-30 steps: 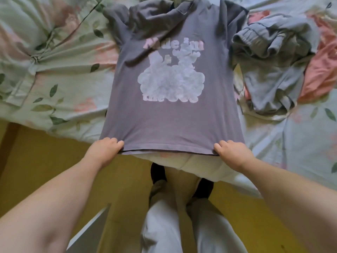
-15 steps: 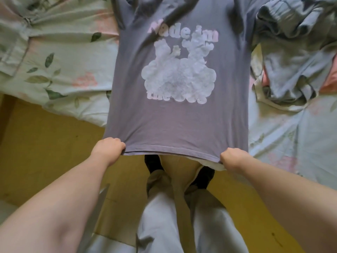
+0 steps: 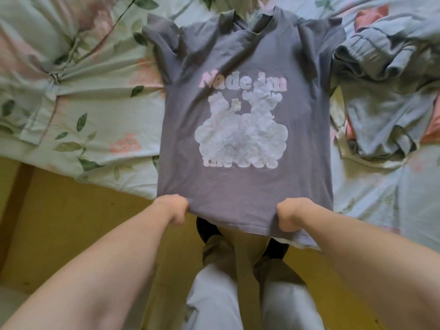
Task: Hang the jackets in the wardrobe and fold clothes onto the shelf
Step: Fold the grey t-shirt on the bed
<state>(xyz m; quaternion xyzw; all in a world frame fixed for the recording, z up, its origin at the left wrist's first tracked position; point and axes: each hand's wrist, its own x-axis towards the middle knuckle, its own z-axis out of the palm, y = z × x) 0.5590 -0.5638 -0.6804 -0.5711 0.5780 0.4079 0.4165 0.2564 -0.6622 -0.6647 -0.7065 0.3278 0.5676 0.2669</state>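
Observation:
A purple-grey T-shirt (image 3: 245, 182) with a white and pink print lies face up on the bed, its neck far from me and its hem hanging over the bed's edge. My left hand (image 3: 172, 209) grips the hem at the left corner. My right hand (image 3: 289, 214) grips the hem towards the right, fingers curled under the cloth. Both sleeves lie bunched at the top.
The bed has a floral sheet (image 3: 95, 110). A crumpled pale blue garment (image 3: 385, 91) lies to the right of the T-shirt, over something pink (image 3: 371, 15). Below the bed's edge is yellow floor (image 3: 71, 222), with my legs and feet.
My hands have moved closer together along the hem and pulled it further over the bed's edge. The whole shirt, with neck and sleeves, has come into view.

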